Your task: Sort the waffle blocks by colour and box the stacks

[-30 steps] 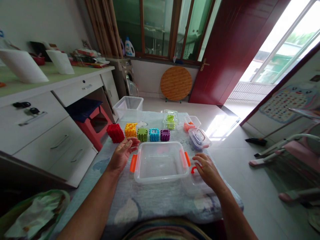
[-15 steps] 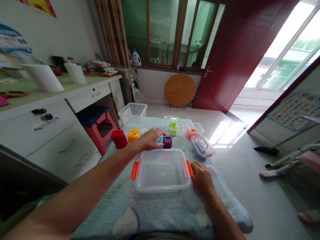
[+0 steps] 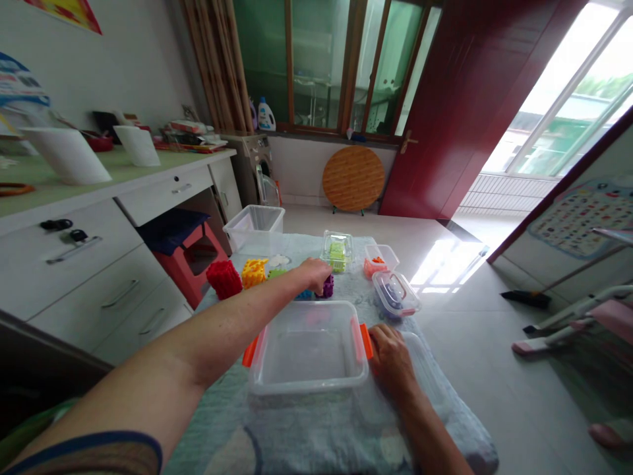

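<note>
My left hand (image 3: 315, 272) reaches over the covered table, its fingers closed at a purple block (image 3: 328, 285) and partly hiding it. A blue block (image 3: 302, 295) sits just left of it, mostly behind my wrist. Below my left forearm stands a lidless clear plastic box (image 3: 307, 353) with orange latches. My right hand (image 3: 393, 356) is closed on the box's right side, by the latch. A red block (image 3: 224, 279), a yellow block (image 3: 254, 272) and a light green block (image 3: 277, 272) line up to the left, the green one partly covered by my arm.
Behind the blocks are a clear container with light green pieces (image 3: 337, 249) and a tub with orange pieces (image 3: 380, 260). A lidded container (image 3: 395, 295) sits at right. A clear lid (image 3: 420, 369) lies beside my right hand. A larger bin (image 3: 254, 227) stands at the far left.
My left hand has moved right, from above the blue block to the purple one, and its fingers have closed. My right hand stays at the box's side. The view has shifted slightly.
</note>
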`<state>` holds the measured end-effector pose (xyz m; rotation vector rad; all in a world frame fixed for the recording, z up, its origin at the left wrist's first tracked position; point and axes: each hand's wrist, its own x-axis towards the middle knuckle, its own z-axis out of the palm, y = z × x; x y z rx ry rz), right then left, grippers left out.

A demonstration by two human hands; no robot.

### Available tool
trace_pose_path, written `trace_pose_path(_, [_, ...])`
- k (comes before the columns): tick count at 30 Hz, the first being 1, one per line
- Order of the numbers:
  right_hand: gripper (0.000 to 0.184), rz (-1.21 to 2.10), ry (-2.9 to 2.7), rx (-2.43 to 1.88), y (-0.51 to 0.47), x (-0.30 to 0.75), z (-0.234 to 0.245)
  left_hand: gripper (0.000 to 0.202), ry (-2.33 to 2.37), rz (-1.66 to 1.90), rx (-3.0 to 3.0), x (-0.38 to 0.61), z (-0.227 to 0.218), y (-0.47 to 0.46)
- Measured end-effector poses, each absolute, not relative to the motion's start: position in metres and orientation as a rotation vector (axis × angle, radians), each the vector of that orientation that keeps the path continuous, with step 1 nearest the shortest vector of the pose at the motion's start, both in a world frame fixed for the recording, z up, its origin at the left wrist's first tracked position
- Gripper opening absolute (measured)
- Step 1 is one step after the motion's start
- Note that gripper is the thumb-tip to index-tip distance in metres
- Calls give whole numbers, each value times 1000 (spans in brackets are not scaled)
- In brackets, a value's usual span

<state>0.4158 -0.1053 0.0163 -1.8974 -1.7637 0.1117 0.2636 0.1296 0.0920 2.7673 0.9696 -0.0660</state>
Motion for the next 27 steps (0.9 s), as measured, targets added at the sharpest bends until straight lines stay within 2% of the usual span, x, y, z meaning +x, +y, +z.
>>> trace_pose_path(7, [19,91,-1757,-1914,-104,415,16,32,1008,-45,2775,267,85,133])
trace_pose_path(18, [18,105,-1740,-1926,-105,413,19,35,1006,-93,2820,262,98,129])
trace_pose_path(23, [17,117,-1733,-1930,-105,412,20,35,1035,-65,2827,256,123,123])
trace_pose_path(27, [16,120,-1737,-1941,-104,414,18,36,940,159,2855,242,160,100])
